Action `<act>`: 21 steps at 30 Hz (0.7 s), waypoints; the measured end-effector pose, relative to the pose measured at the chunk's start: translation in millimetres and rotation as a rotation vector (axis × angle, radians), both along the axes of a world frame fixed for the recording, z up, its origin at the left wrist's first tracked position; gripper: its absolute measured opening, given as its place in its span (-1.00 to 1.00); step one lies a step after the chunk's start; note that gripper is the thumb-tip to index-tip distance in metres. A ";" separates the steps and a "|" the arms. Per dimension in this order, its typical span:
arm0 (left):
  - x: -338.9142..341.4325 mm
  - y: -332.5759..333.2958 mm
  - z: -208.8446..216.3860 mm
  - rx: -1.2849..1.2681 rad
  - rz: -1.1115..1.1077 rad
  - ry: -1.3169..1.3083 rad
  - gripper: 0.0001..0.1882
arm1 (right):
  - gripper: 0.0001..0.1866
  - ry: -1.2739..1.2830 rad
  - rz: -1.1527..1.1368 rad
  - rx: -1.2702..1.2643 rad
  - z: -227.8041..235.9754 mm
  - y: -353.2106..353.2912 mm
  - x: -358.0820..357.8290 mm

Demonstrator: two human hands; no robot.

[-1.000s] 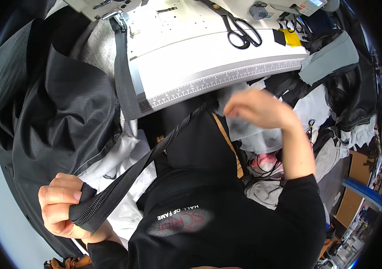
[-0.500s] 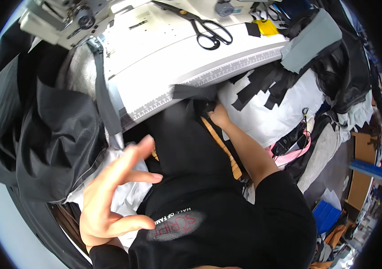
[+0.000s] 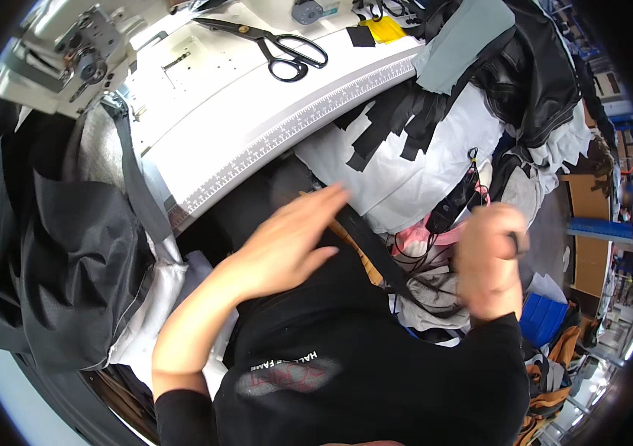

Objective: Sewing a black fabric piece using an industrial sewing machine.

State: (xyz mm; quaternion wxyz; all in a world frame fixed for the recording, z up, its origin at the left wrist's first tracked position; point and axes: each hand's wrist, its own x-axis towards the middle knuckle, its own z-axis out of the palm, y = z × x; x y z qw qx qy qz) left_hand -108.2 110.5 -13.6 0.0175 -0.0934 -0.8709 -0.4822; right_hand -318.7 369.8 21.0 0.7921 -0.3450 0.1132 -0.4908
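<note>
1. One white sewing table spans the top.
2. Your black strip slants below it, toward your right.
3. Your left hand, loosely open, looks empty near the strip.
4. Your right hand, blurred, seems curled around it; you're probably stretching it out, which calls for steady tension next.

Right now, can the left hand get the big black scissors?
Probably yes. The left hand looks open, and the black scissors lie uncovered on the white worktop. It would likely need to stretch over the ruler strip, but nothing seems to block the way.
</note>
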 end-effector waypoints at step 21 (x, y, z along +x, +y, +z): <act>-34.1 43.8 86.0 0.301 0.174 0.214 -0.85 | 0.17 1.423 -0.673 -0.125 -20.1 -54.0 59.8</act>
